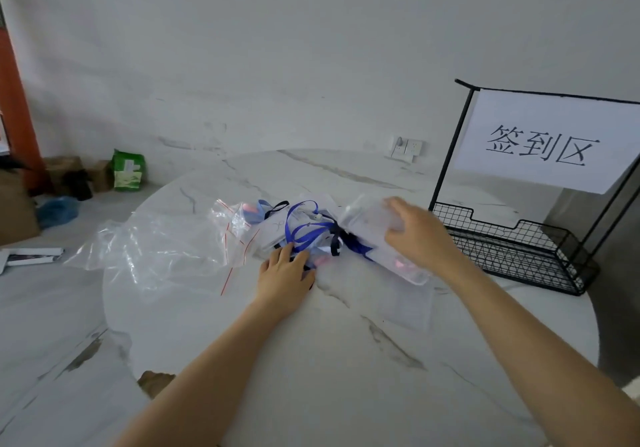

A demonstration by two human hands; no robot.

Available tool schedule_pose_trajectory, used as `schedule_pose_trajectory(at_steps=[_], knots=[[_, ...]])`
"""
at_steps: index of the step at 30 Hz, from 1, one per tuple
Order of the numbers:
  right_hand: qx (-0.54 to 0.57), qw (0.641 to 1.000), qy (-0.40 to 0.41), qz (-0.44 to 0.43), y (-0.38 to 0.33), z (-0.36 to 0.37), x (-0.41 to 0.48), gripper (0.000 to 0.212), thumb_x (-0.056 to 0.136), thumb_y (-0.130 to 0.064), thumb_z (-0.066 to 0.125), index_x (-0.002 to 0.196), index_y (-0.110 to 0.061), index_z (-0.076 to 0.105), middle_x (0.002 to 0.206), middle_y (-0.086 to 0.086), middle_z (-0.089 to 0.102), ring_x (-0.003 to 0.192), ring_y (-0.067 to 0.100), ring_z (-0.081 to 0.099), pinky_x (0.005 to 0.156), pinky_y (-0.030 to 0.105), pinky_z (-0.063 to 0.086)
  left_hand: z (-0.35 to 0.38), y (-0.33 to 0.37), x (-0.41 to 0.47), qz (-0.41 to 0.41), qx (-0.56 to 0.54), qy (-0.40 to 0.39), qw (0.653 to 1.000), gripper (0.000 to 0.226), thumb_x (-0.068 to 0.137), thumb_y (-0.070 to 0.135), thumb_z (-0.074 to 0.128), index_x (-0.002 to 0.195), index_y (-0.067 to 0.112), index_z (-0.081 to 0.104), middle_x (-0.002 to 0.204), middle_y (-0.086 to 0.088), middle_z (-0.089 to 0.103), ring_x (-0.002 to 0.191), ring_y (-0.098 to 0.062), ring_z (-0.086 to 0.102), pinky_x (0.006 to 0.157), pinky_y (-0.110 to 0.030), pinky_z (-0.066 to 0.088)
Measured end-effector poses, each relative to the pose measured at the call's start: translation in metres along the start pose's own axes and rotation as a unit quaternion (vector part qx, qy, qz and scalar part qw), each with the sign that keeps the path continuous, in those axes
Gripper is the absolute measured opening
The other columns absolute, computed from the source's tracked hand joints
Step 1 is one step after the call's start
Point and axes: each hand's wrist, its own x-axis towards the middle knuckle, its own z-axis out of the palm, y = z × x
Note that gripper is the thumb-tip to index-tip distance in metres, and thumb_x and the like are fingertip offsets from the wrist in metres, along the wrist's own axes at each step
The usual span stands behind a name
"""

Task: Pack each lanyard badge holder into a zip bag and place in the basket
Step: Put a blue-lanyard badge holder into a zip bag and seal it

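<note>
A heap of badge holders with blue lanyards (304, 230) lies in the middle of the round marble table (311, 342). My left hand (285, 275) rests on the near edge of the heap, fingers reaching into the ribbons. My right hand (414, 235) grips a clear zip bag (367, 224) with a badge holder and blue ribbon in it, raised a little to the right of the heap. The black wire basket (519, 249) stands at the right, just beyond that hand. One flat zip bag (405, 306) lies on the table below my right forearm.
Loose clear zip bags with red seal lines (162, 249) are spread left of the heap, over the table's left edge. A white sign with black characters (540, 145) hangs on the basket's tall frame. Boxes and a green packet (127, 171) stand on the floor at the far left.
</note>
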Motion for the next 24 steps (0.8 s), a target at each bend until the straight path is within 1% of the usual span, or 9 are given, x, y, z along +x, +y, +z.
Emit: schedule_pose_trajectory(at_steps=[1, 3, 5, 7, 10, 12, 15, 19, 24], knots=[[0.054, 0.998, 0.026, 0.012, -0.003, -0.013, 0.002, 0.051, 0.085, -0.006, 0.051, 0.134, -0.017, 0.042, 0.122, 0.006, 0.058, 0.095, 0.025, 0.058, 0.068, 0.026, 0.039, 0.000, 0.000, 0.000, -0.002, -0.005, 0.010, 1.000, 0.048, 0.095, 0.035, 0.039, 0.141, 0.025, 0.030, 0.152, -0.004, 0.019, 0.140, -0.023, 0.015, 0.110, -0.035, 0.018], [0.188, 0.980, 0.045, 0.037, -0.009, -0.036, 0.004, 0.053, 0.084, -0.003, 0.054, 0.134, -0.017, 0.042, 0.123, -0.003, 0.056, 0.108, 0.021, 0.055, 0.074, 0.022, 0.043, -0.001, 0.001, -0.002, -0.003, -0.023, 0.044, 0.999, 0.047, 0.094, 0.034, 0.042, 0.139, 0.023, 0.035, 0.149, -0.004, 0.025, 0.138, -0.022, 0.018, 0.108, -0.034, 0.022], [0.298, 0.951, 0.059, 0.052, -0.015, -0.053, 0.006, 0.051, 0.084, -0.001, 0.055, 0.130, -0.020, 0.043, 0.116, -0.001, 0.058, 0.100, 0.018, 0.057, 0.073, 0.024, 0.049, -0.003, 0.001, -0.004, -0.001, -0.051, 0.087, 0.995, 0.048, 0.092, 0.039, 0.041, 0.135, 0.019, 0.043, 0.145, -0.006, 0.033, 0.136, -0.023, 0.022, 0.106, -0.036, 0.023], [0.363, 0.926, 0.082, 0.056, -0.020, -0.065, 0.008, 0.045, 0.084, 0.001, 0.054, 0.123, -0.020, 0.046, 0.111, 0.005, 0.060, 0.088, 0.015, 0.060, 0.067, 0.024, 0.049, -0.007, 0.002, -0.006, 0.005, -0.065, 0.115, 0.991, 0.050, 0.090, 0.040, 0.038, 0.132, 0.014, 0.048, 0.144, -0.008, 0.035, 0.137, -0.026, 0.023, 0.107, -0.038, 0.021], [0.416, 0.898, 0.128, 0.072, -0.026, -0.075, 0.011, 0.036, 0.084, 0.000, 0.057, 0.113, -0.021, 0.051, 0.101, 0.001, 0.060, 0.081, 0.010, 0.056, 0.064, 0.024, 0.044, -0.011, 0.004, -0.005, 0.008, -0.085, 0.139, 0.987, 0.048, 0.090, 0.037, 0.041, 0.130, 0.012, 0.050, 0.144, -0.009, 0.036, 0.136, -0.027, 0.025, 0.108, -0.037, 0.020], [0.460, 0.870, 0.154, 0.082, -0.030, -0.082, 0.015, 0.033, 0.082, -0.001, 0.058, 0.108, -0.021, 0.053, 0.091, -0.005, 0.061, 0.079, 0.010, 0.056, 0.069, 0.026, 0.044, -0.013, 0.005, -0.007, 0.011, -0.095, 0.138, 0.986, 0.052, 0.088, 0.041, 0.038, 0.131, 0.013, 0.049, 0.143, -0.007, 0.037, 0.135, -0.026, 0.025, 0.107, -0.035, 0.020], [0.508, 0.835, 0.194, 0.080, -0.035, -0.099, 0.021, 0.028, 0.080, -0.001, 0.058, 0.097, -0.023, 0.058, 0.086, -0.007, 0.062, 0.079, 0.014, 0.058, 0.072, 0.027, 0.045, -0.008, 0.002, -0.008, 0.018, -0.067, 0.076, 0.995, 0.048, 0.094, 0.041, 0.042, 0.139, 0.022, 0.038, 0.149, 0.001, 0.028, 0.139, -0.020, 0.019, 0.109, -0.033, 0.019], [0.527, 0.812, 0.245, 0.050, -0.045, -0.121, 0.027, 0.027, 0.079, 0.000, 0.057, 0.091, -0.025, 0.056, 0.090, -0.004, 0.062, 0.082, 0.016, 0.058, 0.072, 0.028, 0.047, -0.002, -0.001, -0.008, 0.019, -0.013, 0.007, 1.000, 0.048, 0.096, 0.041, 0.037, 0.142, 0.028, 0.031, 0.152, 0.003, 0.022, 0.140, -0.019, 0.015, 0.111, -0.035, 0.016], [0.532, 0.799, 0.280, 0.003, -0.057, -0.139, 0.027, 0.027, 0.076, -0.003, 0.057, 0.088, -0.026, 0.053, 0.088, -0.007, 0.060, 0.083, 0.015, 0.056, 0.074, 0.028, 0.044, -0.006, 0.000, -0.007, 0.014, -0.037, 0.010, 0.999, 0.048, 0.094, 0.041, 0.041, 0.139, 0.027, 0.035, 0.151, 0.005, 0.025, 0.139, -0.021, 0.017, 0.111, -0.036, 0.017]])
